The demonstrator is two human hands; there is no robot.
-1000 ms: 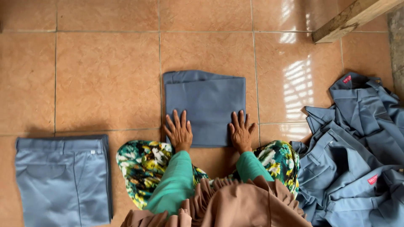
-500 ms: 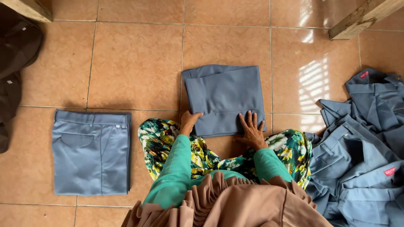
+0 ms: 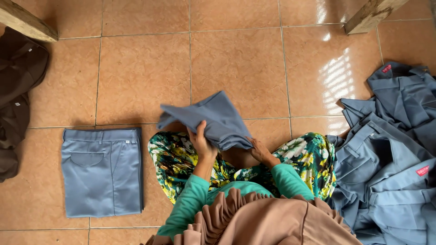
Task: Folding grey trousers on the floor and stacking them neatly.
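Trousers (image 3: 213, 119), folded into a grey-blue packet, are lifted off the tiles at the centre of the head view, just above the lap. The left hand (image 3: 200, 140) is clenched on the near edge, thumb on top, so the fold is kept from opening; the right hand (image 3: 258, 152) is slid beneath as support, its grip mostly hidden. The packet's long axis runs from 10 to 4 o'clock, tilted. A folded pair (image 3: 102, 171) lies flat at 8 o'clock; an unfolded heap (image 3: 390, 149) is at 3 o'clock.
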